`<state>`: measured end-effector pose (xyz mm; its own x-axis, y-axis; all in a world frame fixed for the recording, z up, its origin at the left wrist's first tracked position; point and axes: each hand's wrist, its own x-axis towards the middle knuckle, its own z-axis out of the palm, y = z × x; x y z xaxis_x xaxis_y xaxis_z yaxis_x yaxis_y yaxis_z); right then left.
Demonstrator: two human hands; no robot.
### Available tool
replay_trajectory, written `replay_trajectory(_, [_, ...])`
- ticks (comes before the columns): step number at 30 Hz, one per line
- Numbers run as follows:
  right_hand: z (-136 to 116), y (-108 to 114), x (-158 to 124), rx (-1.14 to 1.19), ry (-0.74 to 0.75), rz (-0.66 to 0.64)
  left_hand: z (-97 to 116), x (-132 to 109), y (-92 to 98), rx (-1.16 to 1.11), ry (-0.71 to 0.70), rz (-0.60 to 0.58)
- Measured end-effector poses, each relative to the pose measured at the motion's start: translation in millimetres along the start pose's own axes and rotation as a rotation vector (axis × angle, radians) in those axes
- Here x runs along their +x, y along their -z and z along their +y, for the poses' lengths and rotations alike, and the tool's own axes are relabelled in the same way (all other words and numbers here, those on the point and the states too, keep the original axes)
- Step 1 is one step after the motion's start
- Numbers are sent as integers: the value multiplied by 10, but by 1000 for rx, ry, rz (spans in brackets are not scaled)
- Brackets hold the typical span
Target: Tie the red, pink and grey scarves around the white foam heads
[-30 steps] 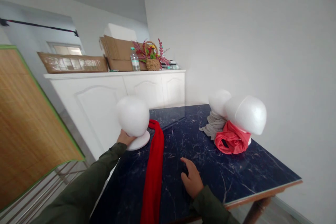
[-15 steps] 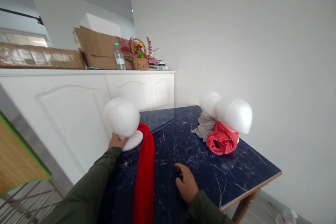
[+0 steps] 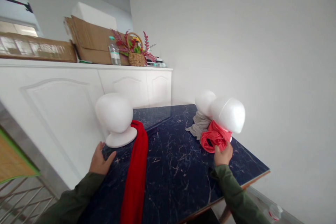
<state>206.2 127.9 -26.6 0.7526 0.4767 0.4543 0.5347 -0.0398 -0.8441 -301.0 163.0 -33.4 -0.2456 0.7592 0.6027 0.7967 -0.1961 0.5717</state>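
The dark marble bench [image 3: 178,168] carries everything under our hands. The red scarf [image 3: 135,175] lies just right of our left hand [image 3: 99,161]. Its long axis runs from the left foam head [image 3: 114,113] toward us and over the near edge.

Change noted: our left hand has released that head's base and now rests open and flat on the bench, just in front of it. Our right hand [image 3: 223,154] has left the bench and moved forward to the coral scarf [image 3: 214,140]. Handling has therefore shifted from the left head to the right one.

The right foam head [image 3: 228,113] stands directly above our right hand, tilted, with its crown pointing up and right. The coral scarf is bunched at its neck, with no clear long axis. Our right fingers curl against the scarf's lower fold; we cannot tell whether they grip it.
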Motion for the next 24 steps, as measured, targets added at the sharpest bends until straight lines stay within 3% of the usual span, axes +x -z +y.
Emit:
replay_trajectory(2, [111,72,445,-94,-121,50,174,-222,120,-5,-151,-25])
replay_trajectory(5, [180,73,841,-119,-166,-5,581,-444,190,-2,-386,-77])
replay_trajectory(10, [249,-91,1049,-116,-217,-83,1373,-628,18,-130,-897,-189])
replay_trajectory(13, [292,-160,1080,-67,-228,-105,1698,-708,-161,-179,-1120,-300])
replay_trajectory(19, [186,-158,957,126,-153,-92,2291,-758,-550,-294,-1161,-473])
replay_trajectory(24, [-182,114,318,258,-96,-71,2970,-818,-801,-387,-919,-495])
